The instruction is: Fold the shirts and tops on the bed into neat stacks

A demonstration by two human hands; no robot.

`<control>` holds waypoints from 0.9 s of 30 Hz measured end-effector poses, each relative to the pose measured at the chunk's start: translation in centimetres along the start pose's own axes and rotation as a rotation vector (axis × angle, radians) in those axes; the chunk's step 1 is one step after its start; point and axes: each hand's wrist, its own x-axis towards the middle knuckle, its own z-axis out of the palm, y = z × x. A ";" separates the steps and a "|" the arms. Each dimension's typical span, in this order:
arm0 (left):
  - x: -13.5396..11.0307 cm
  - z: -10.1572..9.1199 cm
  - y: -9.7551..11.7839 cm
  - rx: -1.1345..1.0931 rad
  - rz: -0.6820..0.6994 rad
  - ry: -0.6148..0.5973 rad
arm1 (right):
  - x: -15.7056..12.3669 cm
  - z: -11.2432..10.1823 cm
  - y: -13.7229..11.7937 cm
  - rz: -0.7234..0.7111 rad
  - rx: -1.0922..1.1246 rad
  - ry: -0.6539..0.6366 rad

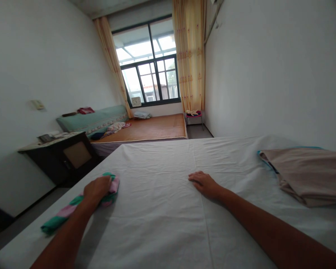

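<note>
A white sheet [156, 216] with small wrinkles covers the broad surface in front of me. On its left side, my left hand [97, 187] is closed over a green and pink striped cloth [64, 212], which appears folded and lies on the sheet. My hand and forearm hide part of the cloth. Near the middle of the sheet, my right hand [204, 184] rests palm down, its fingers lightly bent and holding nothing. To the right of that hand lies a folded brown fabric [310, 173] with blue edging.
Beyond the sheet is a bed with a brown mat [156, 127] and a green headboard [100, 116]. A dark cabinet [56, 164] stands at left. By the yellow curtain [192, 56] sits a stool [194, 116] with cloth on it. A white wall [268, 74] runs along the right.
</note>
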 end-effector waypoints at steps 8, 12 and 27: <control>-1.2 -3.8 21.4 -0.337 0.461 0.245 | 0.1 -2.5 2.7 0.427 0.550 0.289; -3.0 -5.2 29.1 -0.779 0.774 0.238 | -0.2 -4.5 4.0 0.631 0.790 0.448; 0.7 0.5 21.0 -1.100 0.574 -0.050 | -0.1 -2.4 6.8 0.191 0.112 0.403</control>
